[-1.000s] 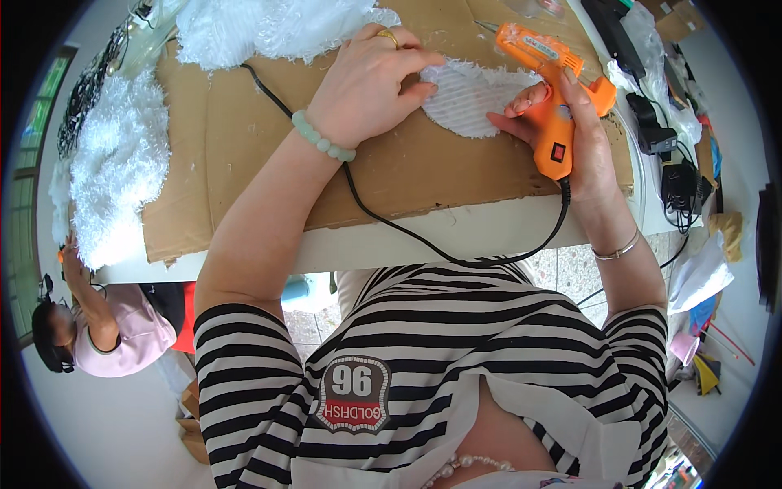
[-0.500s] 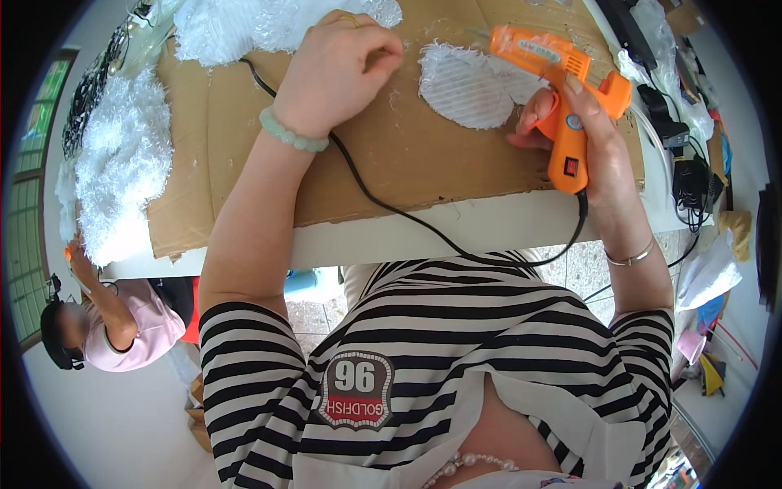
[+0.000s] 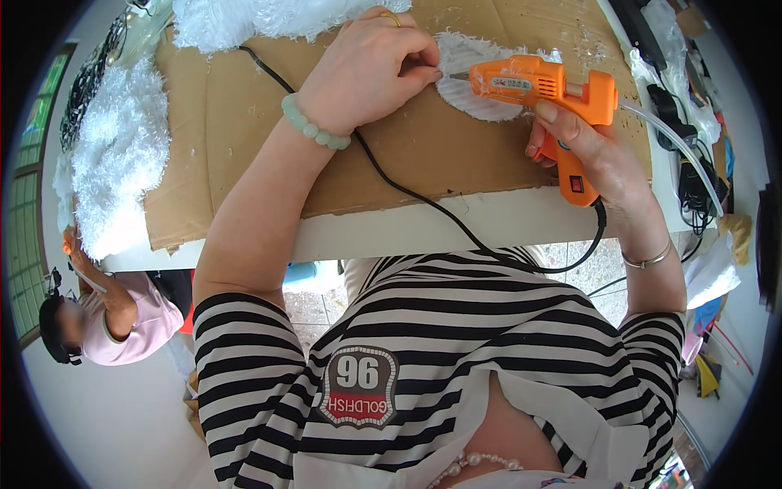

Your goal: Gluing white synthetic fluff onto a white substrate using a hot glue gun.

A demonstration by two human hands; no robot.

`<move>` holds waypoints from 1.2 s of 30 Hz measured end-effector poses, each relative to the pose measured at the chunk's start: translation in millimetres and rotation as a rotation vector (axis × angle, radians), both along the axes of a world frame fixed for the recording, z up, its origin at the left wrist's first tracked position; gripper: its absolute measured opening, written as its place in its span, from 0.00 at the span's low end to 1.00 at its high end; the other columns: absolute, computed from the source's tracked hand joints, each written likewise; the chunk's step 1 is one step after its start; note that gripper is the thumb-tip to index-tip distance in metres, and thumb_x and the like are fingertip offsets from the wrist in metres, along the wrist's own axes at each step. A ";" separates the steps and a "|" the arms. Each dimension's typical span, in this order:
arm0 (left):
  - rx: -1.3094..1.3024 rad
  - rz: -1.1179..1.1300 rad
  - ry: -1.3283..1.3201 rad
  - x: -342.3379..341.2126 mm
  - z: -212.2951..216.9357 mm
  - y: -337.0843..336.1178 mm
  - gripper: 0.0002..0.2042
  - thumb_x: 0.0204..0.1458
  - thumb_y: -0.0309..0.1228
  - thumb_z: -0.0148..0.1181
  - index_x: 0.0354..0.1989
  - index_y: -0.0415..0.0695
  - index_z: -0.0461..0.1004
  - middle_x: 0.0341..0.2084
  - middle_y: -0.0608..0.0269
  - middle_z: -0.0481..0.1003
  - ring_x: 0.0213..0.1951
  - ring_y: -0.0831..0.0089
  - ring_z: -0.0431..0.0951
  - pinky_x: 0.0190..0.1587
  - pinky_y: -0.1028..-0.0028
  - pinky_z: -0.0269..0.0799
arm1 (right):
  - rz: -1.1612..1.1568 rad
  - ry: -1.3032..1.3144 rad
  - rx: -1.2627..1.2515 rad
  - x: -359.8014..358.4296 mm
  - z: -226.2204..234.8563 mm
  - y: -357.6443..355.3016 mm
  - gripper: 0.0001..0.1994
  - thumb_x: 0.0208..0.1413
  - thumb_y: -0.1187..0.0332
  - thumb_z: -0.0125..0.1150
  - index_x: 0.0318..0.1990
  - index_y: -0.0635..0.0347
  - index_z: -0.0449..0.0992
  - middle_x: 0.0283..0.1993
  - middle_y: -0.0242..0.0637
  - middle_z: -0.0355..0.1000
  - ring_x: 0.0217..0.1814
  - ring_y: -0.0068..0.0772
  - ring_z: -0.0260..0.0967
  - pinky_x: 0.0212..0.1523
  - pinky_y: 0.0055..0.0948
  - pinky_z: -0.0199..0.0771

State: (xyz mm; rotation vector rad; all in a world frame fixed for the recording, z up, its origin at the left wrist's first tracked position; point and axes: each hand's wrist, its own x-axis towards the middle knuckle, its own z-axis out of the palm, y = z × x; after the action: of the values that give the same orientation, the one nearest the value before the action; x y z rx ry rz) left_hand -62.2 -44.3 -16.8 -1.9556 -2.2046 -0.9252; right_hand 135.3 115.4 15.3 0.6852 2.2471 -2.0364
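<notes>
My right hand [image 3: 590,147] is wrapped round the handle of an orange glue gun [image 3: 521,80], its nozzle pointing left. Under the nozzle lies an oval white fringed fabric piece [image 3: 482,107], flat on a cardboard sheet [image 3: 391,159]; the gun hides part of it. My left hand [image 3: 371,69] is closed in a pinch at the left edge of that piece, its thumb and finger tips close to the nozzle tip. Whatever the pinch holds is too small or hidden to make out. From the gun's handle a black cord [image 3: 456,220] runs left, passing under my left wrist.
White shaggy material lies in a pile [image 3: 122,159] at the left and another pile [image 3: 252,20] at the back. A clear glue stick [image 3: 664,126] sticks out behind the gun. Black cables and adapters [image 3: 692,175] crowd the right edge. Another person [image 3: 130,314] works at the far left.
My left hand has moved right, bringing its pinch to the fabric piece's edge. The glue gun has been levelled, moved slightly down, and its nozzle now meets the area by my left fingertips.
</notes>
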 end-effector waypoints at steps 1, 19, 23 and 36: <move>0.008 0.003 -0.009 0.6 -0.1 0.3 0.06 0.41 0.25 0.63 0.29 0.42 0.74 0.25 0.64 0.73 0.35 0.65 0.71 0.39 0.68 0.68 | 0.002 -0.001 0.001 -0.9 -2.0 1.8 0.19 0.57 0.52 0.55 0.42 0.61 0.73 0.27 0.30 0.69 0.31 0.22 0.66 0.33 0.22 0.66; 0.060 0.016 -0.035 1.5 0.0 7.1 0.05 0.43 0.26 0.59 0.25 0.43 0.68 0.22 0.58 0.71 0.29 0.57 0.72 0.35 0.63 0.66 | 0.102 -0.041 0.077 6.3 2.9 10.8 0.17 0.55 0.52 0.58 0.34 0.58 0.71 0.23 0.28 0.66 0.26 0.19 0.64 0.28 0.21 0.66; 0.118 -0.018 0.058 2.7 1.2 8.7 0.05 0.43 0.25 0.58 0.25 0.43 0.67 0.21 0.58 0.71 0.27 0.58 0.72 0.35 0.63 0.65 | 0.081 -0.041 0.085 10.3 2.0 10.2 0.15 0.56 0.54 0.58 0.34 0.58 0.70 0.22 0.28 0.65 0.24 0.20 0.64 0.27 0.21 0.64; 0.069 -0.027 0.072 1.8 6.9 3.5 0.03 0.40 0.26 0.58 0.24 0.42 0.73 0.23 0.57 0.73 0.30 0.57 0.72 0.36 0.63 0.68 | 0.044 -0.027 0.106 19.2 5.3 12.6 0.17 0.54 0.50 0.59 0.31 0.57 0.71 0.21 0.28 0.65 0.21 0.20 0.63 0.24 0.21 0.66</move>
State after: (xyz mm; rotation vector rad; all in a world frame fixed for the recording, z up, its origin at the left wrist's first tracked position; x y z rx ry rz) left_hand -60.4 -40.9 -9.9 -1.9600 -2.0846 -0.9070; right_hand 154.5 128.0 20.6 0.6598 2.3475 -1.8892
